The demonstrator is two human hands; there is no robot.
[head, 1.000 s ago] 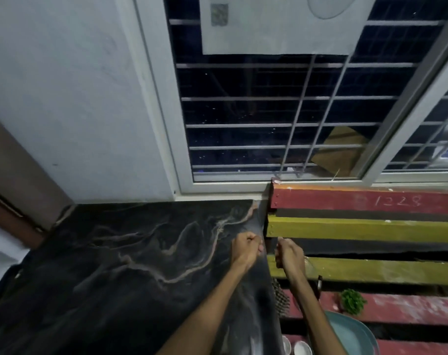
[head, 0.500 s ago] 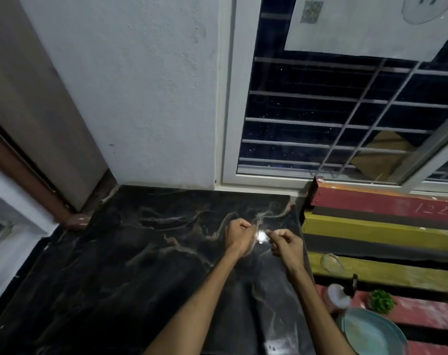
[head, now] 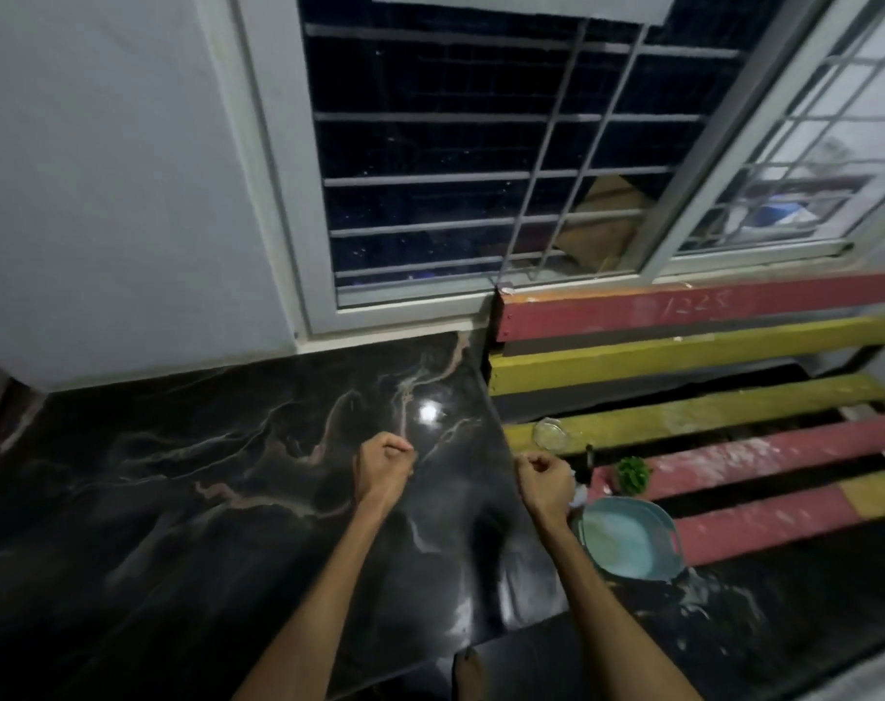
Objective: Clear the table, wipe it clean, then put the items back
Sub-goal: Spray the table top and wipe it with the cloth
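The black marble table (head: 202, 478) fills the lower left of the view, with nothing lying on it. My left hand (head: 382, 465) hovers over its right part, fingers curled into a fist. My right hand (head: 544, 480) is also fisted, at the table's right edge. I see nothing held in either fist. To the right, on a red and yellow slatted bench (head: 733, 412), sit a teal plate (head: 627, 538), a small green plant (head: 632, 473) and a clear glass dish (head: 550, 433). A white item behind my right wrist is mostly hidden.
A white wall (head: 101, 194) and a barred window (head: 455, 169) stand directly behind the table. The dark floor (head: 733, 614) lies below the bench at the lower right.
My hands were close together half a second ago and have now moved apart, the right one toward the table's edge. The view has swung to the right.
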